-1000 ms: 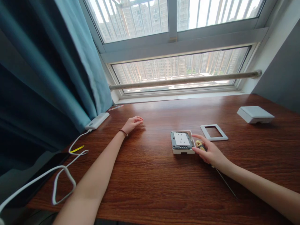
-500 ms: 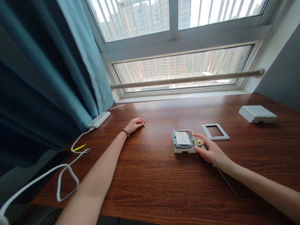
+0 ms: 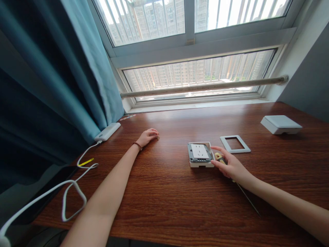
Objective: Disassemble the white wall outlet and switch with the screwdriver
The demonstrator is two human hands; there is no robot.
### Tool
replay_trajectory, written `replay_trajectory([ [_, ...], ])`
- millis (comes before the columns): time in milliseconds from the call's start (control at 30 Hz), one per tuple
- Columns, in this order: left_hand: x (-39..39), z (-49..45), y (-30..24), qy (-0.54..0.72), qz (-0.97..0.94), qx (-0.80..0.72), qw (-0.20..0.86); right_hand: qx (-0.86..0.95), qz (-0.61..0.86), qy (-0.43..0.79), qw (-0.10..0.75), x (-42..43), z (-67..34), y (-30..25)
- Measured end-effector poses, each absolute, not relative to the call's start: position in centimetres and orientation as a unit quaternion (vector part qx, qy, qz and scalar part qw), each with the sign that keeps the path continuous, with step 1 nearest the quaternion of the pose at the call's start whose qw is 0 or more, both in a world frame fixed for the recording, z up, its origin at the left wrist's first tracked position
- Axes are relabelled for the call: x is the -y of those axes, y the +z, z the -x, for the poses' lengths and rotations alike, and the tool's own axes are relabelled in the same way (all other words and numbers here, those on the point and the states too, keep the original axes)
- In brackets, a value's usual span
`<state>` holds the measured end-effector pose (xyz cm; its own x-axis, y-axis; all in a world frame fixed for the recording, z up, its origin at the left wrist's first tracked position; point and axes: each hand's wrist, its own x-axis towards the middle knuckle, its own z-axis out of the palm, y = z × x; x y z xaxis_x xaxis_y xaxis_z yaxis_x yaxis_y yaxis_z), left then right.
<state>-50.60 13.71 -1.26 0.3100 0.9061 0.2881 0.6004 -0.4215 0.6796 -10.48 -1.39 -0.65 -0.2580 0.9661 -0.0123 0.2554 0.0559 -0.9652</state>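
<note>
My left hand (image 3: 148,137) rests on the table, its fingers pinched on a small brass-coloured screw (image 3: 158,138). Over on the right, my right hand (image 3: 232,166) is closed round a screwdriver (image 3: 220,158) with a yellow and black handle; its long thin shaft points back toward me. The thumb and fingertips of that hand also touch the right side of a white socket box (image 3: 203,165). In the box sits a wall socket (image 3: 199,151), white-faced with a grey surround, tilted a little. Behind my right hand lies a white cover frame (image 3: 235,151).
A closed white box (image 3: 281,124) stands at the table's (image 3: 159,199) far right. Along the left, a white power strip (image 3: 109,131) trails a looping white cable (image 3: 74,183) with a yellow tie, beside the blue curtain (image 3: 102,85). A window with a horizontal rail (image 3: 205,88) is behind.
</note>
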Motion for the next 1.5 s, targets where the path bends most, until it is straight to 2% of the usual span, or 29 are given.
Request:
replay_trajectory([
  [567,-13.5,50.5,-0.8,0.387,-0.73,-0.523,0.208,0.625,0.486,0.483,0.374,1.4,10.5,-0.5],
  [767,-12.0,45.5,1.4,0.449,-0.711,-0.515,0.17,0.615,0.493,0.491,0.371,1.4,10.6,-0.7],
  [1033,-4.0,34.0,1.9,0.319,-0.823,-0.391,0.26,0.616,0.487,0.491,0.376,1.4,10.6,-0.3],
  [1300,-3.5,34.2,0.1,0.218,-0.833,-0.404,0.31,0.625,0.489,0.475,0.38,1.4,10.7,-0.3],
  [1500,-3.3,34.2,0.6,0.174,-0.853,-0.396,0.292,0.631,0.494,0.465,0.377,1.4,10.7,-0.2],
])
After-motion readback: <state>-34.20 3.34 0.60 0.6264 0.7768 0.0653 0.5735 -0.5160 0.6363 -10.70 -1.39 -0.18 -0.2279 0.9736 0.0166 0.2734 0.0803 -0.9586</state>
